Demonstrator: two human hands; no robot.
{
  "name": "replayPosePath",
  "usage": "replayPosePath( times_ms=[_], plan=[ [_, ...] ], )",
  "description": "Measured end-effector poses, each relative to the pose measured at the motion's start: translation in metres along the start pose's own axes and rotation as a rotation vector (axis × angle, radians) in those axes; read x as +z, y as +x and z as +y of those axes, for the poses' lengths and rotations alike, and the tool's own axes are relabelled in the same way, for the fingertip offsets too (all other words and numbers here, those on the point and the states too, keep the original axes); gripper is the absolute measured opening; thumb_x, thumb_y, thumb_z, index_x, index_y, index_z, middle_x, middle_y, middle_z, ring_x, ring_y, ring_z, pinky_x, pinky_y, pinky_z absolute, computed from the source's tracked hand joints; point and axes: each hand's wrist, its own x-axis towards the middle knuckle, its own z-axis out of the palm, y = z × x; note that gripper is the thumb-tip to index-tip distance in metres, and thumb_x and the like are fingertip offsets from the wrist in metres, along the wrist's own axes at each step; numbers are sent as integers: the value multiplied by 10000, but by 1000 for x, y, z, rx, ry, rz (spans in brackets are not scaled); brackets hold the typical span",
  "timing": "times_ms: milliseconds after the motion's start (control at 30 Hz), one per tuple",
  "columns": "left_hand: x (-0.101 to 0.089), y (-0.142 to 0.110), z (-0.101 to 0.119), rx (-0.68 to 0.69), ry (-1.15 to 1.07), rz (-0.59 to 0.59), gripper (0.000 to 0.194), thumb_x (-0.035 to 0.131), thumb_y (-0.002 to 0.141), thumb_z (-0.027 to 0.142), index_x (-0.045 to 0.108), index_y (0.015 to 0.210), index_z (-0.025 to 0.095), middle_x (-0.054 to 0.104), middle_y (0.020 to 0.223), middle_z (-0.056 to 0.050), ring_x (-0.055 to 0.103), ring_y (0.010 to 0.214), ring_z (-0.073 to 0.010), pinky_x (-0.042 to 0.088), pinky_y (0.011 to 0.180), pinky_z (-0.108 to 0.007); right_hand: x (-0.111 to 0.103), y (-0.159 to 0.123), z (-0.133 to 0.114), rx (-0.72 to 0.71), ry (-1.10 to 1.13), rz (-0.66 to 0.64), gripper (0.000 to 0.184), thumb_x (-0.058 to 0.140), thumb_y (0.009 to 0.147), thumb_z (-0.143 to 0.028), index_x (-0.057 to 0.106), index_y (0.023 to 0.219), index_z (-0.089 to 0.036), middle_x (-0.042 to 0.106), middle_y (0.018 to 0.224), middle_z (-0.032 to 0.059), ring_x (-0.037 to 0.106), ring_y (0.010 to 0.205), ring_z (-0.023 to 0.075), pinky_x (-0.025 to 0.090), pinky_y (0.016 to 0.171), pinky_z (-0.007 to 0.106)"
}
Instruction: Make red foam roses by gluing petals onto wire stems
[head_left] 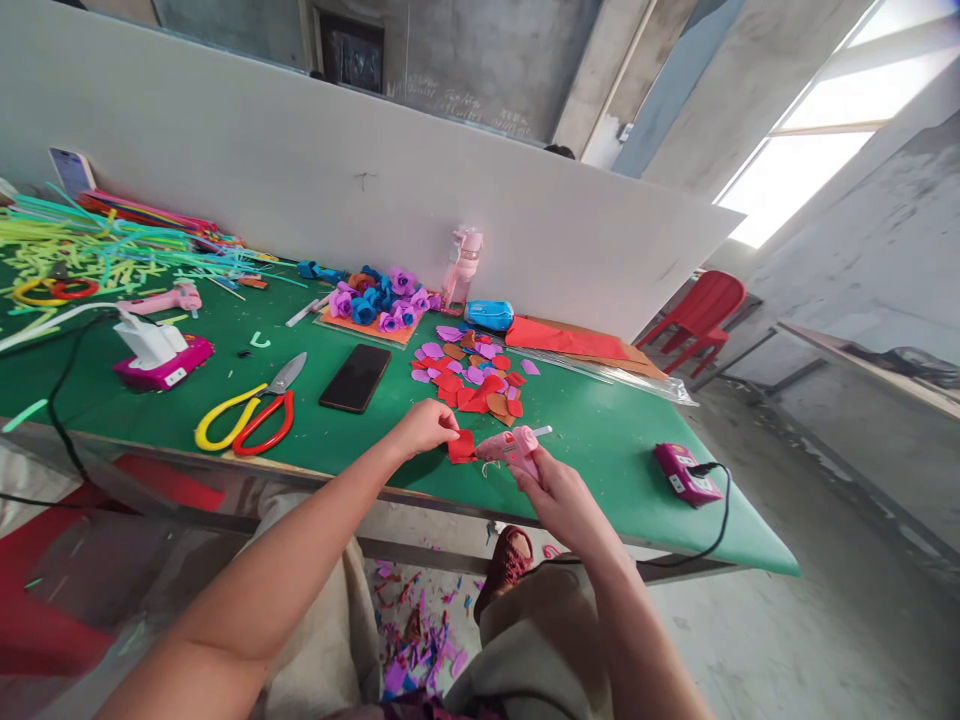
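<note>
My left hand [429, 428] is closed, pinching the edge of a small red paper piece [461, 447] near the table's front edge. In my right hand [551, 485] is a pink hot glue gun [510, 449], with a white glue stick poking from its back. The gun's nozzle points left and meets the right side of the red piece, or comes very close to it. Just beyond both hands lies a loose pile of cut paper petals [480, 372] in red, purple and brown.
Large scissors [259, 410] and a black phone [355, 378] lie left of my hands. Purple and blue paper flowers [382, 298] sit behind, near a pink bottle [462, 268]. Purple power strips [686, 474] stand on the green table [600, 420]. Colored strips [112, 235] heap at far left.
</note>
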Motion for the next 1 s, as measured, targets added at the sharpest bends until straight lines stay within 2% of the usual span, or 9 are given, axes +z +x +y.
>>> replayPosePath(
  times_ms=[367, 633, 833, 1000],
  plan=[
    [-2, -2, 3, -6, -3, -3, 72, 592, 598, 203, 644, 590, 154, 634, 594, -9, 546, 582, -130, 366, 527, -231, -7, -2, 3, 0, 81, 72, 240, 403, 852, -370, 560, 818, -192, 647, 730, 47, 561, 633, 175, 367, 568, 253],
    [0, 0, 0, 26, 0, -5, 99, 588, 600, 231, 643, 593, 148, 631, 588, -12, 550, 579, -134, 360, 519, -232, -2, 0, -5, -7, 110, -10, 212, 414, 853, -350, 550, 863, -188, 668, 773, 54, 581, 671, 185, 371, 586, 255],
    [0, 0, 0, 22, 15, -4, 98, 589, 601, 231, 641, 589, 148, 634, 590, -11, 551, 581, -133, 360, 523, -231, 2, 1, -5, -24, 108, -27, 271, 389, 871, -397, 555, 860, -183, 671, 765, 62, 584, 656, 186, 374, 596, 262],
    [-1, 0, 1, 20, 17, -8, 91, 590, 601, 225, 643, 591, 152, 642, 598, -13, 555, 587, -135, 363, 528, -232, 1, 1, -3, -9, 80, -14, 241, 409, 858, -360, 558, 912, -177, 680, 805, 72, 591, 680, 193, 368, 584, 258]
  ],
)
